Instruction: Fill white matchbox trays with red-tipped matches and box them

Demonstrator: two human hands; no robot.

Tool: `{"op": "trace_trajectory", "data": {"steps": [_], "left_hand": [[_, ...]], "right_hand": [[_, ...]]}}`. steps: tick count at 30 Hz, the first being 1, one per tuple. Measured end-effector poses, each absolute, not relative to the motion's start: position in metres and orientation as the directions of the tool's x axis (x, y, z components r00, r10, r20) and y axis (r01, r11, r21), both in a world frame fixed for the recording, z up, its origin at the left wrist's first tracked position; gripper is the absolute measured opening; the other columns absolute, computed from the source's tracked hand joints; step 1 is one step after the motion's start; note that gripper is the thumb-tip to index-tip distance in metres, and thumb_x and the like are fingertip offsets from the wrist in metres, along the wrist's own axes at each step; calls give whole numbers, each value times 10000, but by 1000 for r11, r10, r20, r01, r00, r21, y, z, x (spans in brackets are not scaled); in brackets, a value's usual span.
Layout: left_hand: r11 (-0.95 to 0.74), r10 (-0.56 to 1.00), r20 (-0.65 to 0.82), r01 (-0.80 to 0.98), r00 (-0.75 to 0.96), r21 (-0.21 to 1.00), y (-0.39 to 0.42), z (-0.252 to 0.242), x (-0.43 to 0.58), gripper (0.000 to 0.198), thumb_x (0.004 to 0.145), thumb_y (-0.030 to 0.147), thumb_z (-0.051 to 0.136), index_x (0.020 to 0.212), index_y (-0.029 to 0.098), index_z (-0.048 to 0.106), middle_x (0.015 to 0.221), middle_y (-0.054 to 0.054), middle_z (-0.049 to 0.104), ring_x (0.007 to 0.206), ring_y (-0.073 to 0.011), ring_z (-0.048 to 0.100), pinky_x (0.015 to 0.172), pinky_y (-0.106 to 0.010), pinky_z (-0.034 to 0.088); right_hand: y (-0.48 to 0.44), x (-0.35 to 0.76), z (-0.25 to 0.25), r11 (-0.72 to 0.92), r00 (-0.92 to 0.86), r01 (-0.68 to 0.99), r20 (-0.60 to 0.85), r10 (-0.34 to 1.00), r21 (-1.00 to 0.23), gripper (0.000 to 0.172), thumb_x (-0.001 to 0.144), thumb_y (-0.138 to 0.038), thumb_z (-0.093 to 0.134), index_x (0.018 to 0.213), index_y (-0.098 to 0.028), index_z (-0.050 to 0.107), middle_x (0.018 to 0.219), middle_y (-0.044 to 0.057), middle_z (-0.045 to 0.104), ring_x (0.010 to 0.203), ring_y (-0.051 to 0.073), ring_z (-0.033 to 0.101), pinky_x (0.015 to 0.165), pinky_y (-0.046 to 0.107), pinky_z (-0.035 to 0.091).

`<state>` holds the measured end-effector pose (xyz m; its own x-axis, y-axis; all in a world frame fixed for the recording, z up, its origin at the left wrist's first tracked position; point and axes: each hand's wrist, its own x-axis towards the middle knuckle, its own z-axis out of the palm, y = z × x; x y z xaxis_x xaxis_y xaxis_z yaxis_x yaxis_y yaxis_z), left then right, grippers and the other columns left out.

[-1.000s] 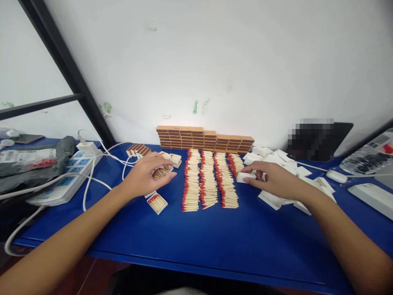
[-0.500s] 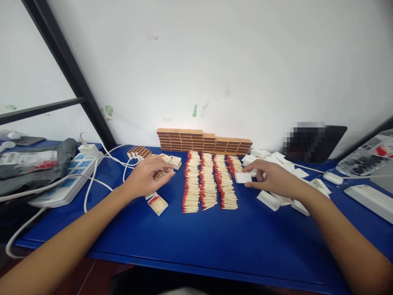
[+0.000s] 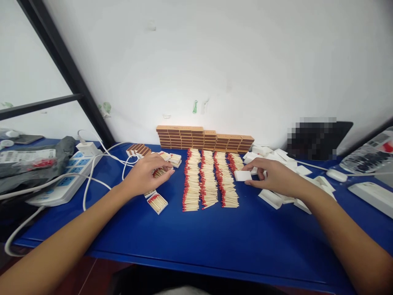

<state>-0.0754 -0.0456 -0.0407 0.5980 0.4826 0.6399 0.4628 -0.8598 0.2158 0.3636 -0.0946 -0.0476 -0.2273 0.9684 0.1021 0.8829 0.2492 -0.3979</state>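
Note:
Between thumb and fingers of my right hand [image 3: 270, 175] is a small white matchbox tray [image 3: 243, 175], beside the right-hand row of matches [image 3: 236, 162]. My left hand [image 3: 149, 174] hovers at the left among trays filled with red-tipped matches. Its fingers are curled, with a gap between thumb and forefinger and nothing seen held there. One filled tray [image 3: 157, 203] lies just in front of it, and another filled tray [image 3: 175, 160] is behind its fingertips. Long rows of loose matches [image 3: 192, 180] run between my hands.
Brown matchboxes [image 3: 204, 139] are stacked along the wall, and more matchboxes [image 3: 138, 150] lean at the left. A heap of white trays [image 3: 272, 199] surrounds my right hand. White cables [image 3: 92, 180] and a power strip [image 3: 66, 176] lie at the left; a dark tablet [image 3: 322, 141] stands back right.
The view has shifted slightly. My right hand still holds the white tray by the matches, and my left hand has barely moved.

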Motion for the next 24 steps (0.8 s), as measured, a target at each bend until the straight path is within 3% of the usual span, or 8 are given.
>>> {"op": "trace_trajectory", "data": {"steps": [15, 24], "left_hand": [[-874, 452, 643, 450, 619, 181, -41, -42, -77, 119, 978, 281, 702, 979, 204, 792, 921, -52, 817, 830, -198, 713, 777, -350, 552], [-871, 459, 630, 456, 626, 181, -43, -40, -77, 103, 981, 269, 703, 963, 213, 788, 916, -39, 820, 820, -198, 715, 775, -351, 542]], "right_hand": [[-95, 358, -48, 331, -293, 886, 164, 942, -323, 415, 849, -545, 726, 1123, -242, 800, 986, 72, 767, 721, 218, 634, 689, 374, 483], [-95, 366, -47, 368, -291, 865, 256, 922, -341, 451, 859, -628, 728, 1133, -275, 785, 1042, 61, 765, 705, 205, 623, 673, 370, 489]]}}
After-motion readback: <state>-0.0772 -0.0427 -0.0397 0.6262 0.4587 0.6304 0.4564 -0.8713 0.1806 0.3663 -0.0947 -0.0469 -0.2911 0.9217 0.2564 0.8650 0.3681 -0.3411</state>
